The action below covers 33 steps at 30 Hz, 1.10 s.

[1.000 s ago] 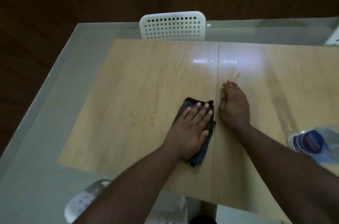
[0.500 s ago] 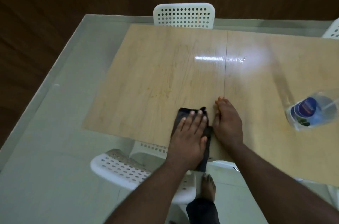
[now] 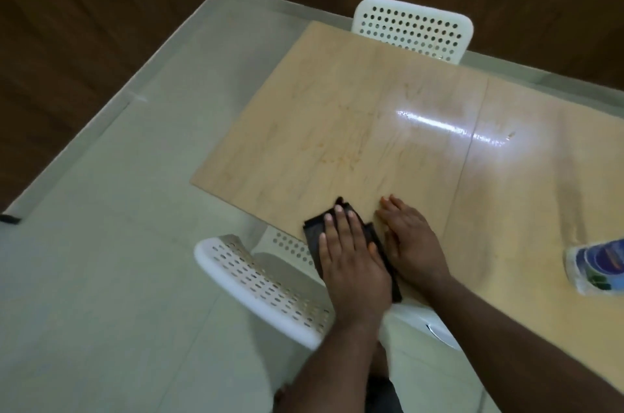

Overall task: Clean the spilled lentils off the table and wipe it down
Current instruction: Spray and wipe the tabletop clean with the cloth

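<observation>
A light wooden table (image 3: 354, 115) fills the middle of the view, with faint orange streaks on its surface. At its near edge lies a dark folded cloth (image 3: 315, 230). My left hand (image 3: 351, 257) presses flat on the cloth with straight fingers. Right beside it my right hand (image 3: 412, 237) rests flat on the bare wood, fingers straight, its edge touching the cloth. No loose lentils can be made out on the table.
A plastic bottle with a blue label (image 3: 597, 264) lies on the table at the right edge. A white perforated chair (image 3: 263, 284) stands under the near table edge and another white chair (image 3: 415, 27) at the far side. Pale tiled floor lies to the left.
Both hands and the cloth have slid back along the table toward its near edge. The view has swung, so the table now sits further right and the near chair shows.
</observation>
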Each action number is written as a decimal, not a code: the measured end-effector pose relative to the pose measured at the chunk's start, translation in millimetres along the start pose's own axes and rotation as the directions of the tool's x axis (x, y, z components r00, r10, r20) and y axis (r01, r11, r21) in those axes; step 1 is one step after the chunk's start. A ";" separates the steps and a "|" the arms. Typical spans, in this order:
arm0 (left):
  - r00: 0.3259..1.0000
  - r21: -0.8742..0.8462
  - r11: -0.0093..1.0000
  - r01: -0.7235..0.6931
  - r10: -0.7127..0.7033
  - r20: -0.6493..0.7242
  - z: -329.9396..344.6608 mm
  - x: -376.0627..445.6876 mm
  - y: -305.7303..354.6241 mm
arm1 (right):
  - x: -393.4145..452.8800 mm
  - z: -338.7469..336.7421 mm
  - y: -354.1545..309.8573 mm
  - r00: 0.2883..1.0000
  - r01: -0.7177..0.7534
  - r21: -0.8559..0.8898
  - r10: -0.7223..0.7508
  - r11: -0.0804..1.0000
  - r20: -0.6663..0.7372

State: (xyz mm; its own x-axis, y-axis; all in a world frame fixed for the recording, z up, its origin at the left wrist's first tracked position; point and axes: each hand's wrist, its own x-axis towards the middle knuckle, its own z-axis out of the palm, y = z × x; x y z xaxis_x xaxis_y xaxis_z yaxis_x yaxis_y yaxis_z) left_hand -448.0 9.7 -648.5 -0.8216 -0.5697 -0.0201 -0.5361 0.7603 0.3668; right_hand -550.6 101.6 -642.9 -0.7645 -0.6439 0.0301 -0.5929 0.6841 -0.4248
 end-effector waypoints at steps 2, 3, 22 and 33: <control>0.992 0.020 0.993 0.120 -0.119 -0.034 -2.3 33.7 -18.9 | 17.5 -3.7 -5.3 0.997 0.081 -0.006 -0.081 0.997 0.020; 0.977 0.029 0.978 0.205 -0.203 -0.068 -2.2 53.0 -32.0 | 33.4 -2.5 -8.3 0.989 0.136 0.001 -0.136 0.991 0.053; 0.716 -0.126 0.759 0.638 -0.646 -0.263 -24.4 150.5 -116.6 | 178.1 56.1 -64.7 0.744 0.635 0.034 -0.623 0.772 0.242; 0.755 -0.092 0.785 0.613 -0.616 -0.223 -22.6 146.4 -106.4 | 179.2 51.9 -70.8 0.738 0.646 -0.017 -0.618 0.763 0.270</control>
State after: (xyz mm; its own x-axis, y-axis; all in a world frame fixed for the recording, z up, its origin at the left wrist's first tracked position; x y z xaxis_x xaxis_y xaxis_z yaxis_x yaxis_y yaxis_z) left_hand -506.8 -161.6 -669.4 -0.2471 -0.9684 -0.0338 -0.9066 0.2188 0.3609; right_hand -632.5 -80.0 -654.4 -0.1294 -0.9907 0.0411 -0.9506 0.1121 -0.2896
